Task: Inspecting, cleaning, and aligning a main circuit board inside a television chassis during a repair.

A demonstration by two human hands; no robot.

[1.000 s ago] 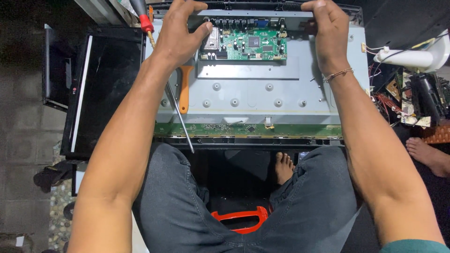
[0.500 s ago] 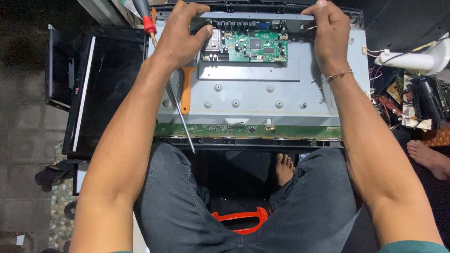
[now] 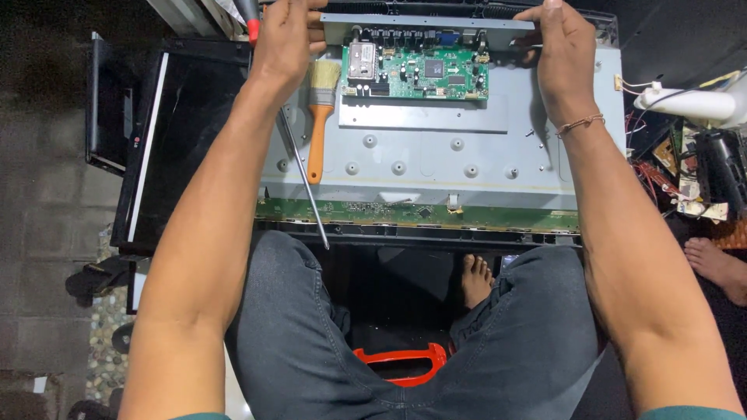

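Note:
A grey metal back panel [image 3: 436, 155] of a flat screen lies face down in front of me. A green circuit board [image 3: 416, 74] sits at its far edge. Both hands hold a long grey metal bracket [image 3: 428, 21] just beyond the board's row of connectors. My left hand [image 3: 284, 39] grips the bracket's left end and also clasps a red-handled screwdriver [image 3: 303, 183], whose long shaft slants down across the panel. My right hand [image 3: 564, 54] pinches the bracket's right end. An orange-handled paintbrush [image 3: 319, 117] lies on the panel beside the board.
A narrow green strip board [image 3: 389, 210] runs along the panel's near edge. A black screen frame [image 3: 156, 140] lies at the left. Loose boards and wires [image 3: 685, 171] and a white object [image 3: 685, 101] crowd the right. Another person's foot [image 3: 716, 264] rests there. An orange plastic piece [image 3: 401, 362] sits between my legs.
Both hands have shifted toward the far edge with the bracket, so the board's left corner and the brush bristles now show.

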